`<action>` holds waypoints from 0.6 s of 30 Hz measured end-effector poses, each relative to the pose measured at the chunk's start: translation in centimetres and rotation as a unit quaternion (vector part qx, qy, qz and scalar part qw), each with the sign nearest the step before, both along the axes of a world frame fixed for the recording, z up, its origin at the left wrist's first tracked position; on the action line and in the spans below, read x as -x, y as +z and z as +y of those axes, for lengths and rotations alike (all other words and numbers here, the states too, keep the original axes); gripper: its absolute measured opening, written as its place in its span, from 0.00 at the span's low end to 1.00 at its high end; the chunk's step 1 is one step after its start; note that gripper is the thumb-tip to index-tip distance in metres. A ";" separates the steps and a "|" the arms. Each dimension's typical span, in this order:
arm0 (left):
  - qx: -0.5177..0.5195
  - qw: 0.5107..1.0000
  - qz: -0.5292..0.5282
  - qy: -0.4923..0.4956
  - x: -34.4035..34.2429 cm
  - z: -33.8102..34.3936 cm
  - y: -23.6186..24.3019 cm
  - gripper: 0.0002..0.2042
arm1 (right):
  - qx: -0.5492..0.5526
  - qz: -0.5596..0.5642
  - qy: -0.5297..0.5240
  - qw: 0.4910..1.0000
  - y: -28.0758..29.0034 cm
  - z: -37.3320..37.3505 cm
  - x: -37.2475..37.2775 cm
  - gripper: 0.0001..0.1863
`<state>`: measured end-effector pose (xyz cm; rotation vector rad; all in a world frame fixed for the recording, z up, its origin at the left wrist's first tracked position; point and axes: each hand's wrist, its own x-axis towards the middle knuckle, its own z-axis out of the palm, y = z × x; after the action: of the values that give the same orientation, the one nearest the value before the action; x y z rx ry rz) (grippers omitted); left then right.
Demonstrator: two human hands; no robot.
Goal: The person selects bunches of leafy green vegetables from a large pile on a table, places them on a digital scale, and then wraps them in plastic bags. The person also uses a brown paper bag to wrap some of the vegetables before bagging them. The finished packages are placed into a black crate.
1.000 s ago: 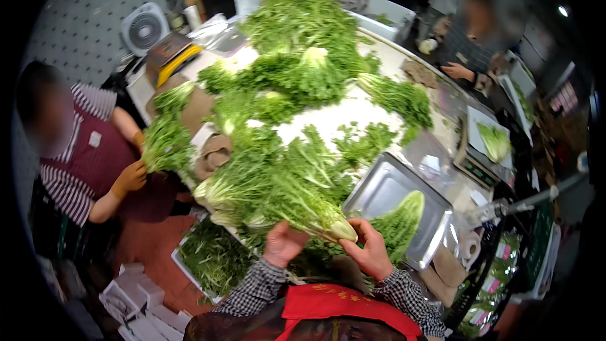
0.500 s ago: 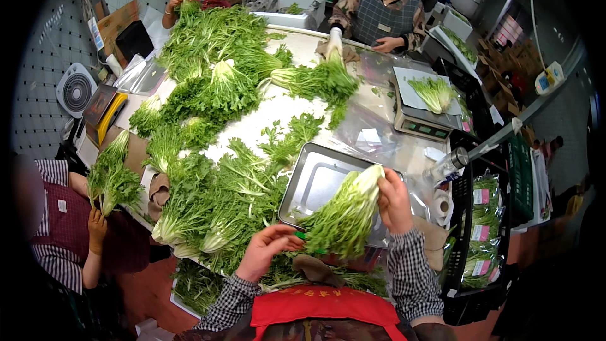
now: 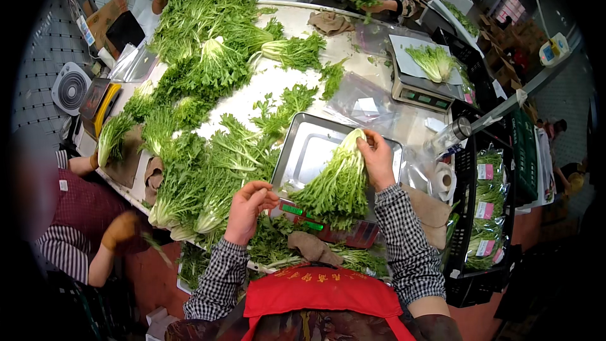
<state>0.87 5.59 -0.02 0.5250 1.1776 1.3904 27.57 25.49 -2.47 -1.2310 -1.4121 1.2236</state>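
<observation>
My right hand [image 3: 377,159] grips a head of curly endive [image 3: 338,180] by its pale root end, with the feathery green leaves hanging down to the left. The endive is over a shallow metal tray [image 3: 295,145], hiding part of it. My left hand [image 3: 248,209] is left of the leaves, apart from them, its fingers loosely stretched and nothing visible in them. Below the tray, a scale [image 3: 347,233] with lit green digits shows between my hands. A large pile of endive [image 3: 189,177] covers the table to the left.
A brown cloth [image 3: 314,248] lies at the near edge. A second scale [image 3: 420,88] bears another endive at the right. Beyond it stand a paper roll [image 3: 444,181] and a black crate [image 3: 467,215] of packed greens. Co-workers handle greens at the left and far side.
My right hand has brought the endive slightly left and up over the tray. My left hand has drawn back left, uncovering the scale's display. The far co-worker has lifted an endive off the table.
</observation>
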 end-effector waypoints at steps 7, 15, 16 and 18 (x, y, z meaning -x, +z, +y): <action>0.001 1.000 0.015 -0.011 -0.7 -0.3 0.9 0.09 | -0.010 -0.109 -0.047 0.993 0.1 -1.1 0.9 0.21; 0.002 0.996 0.083 -0.013 0.2 0.2 0.9 0.08 | -0.057 -0.101 -0.031 0.993 -0.7 -1.1 -0.1 0.24; 0.000 0.996 0.091 -0.018 0.3 0.6 1.0 0.09 | -0.052 -0.091 -0.023 0.994 -0.8 -1.2 -0.5 0.25; -0.005 0.994 0.109 -0.025 0.5 1.8 1.2 0.09 | -0.041 -0.063 -0.007 0.997 -1.3 -1.3 -1.0 0.25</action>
<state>0.40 7.36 1.21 0.7230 1.3232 1.3204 28.60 24.23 -3.73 -1.2777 -1.5283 1.0839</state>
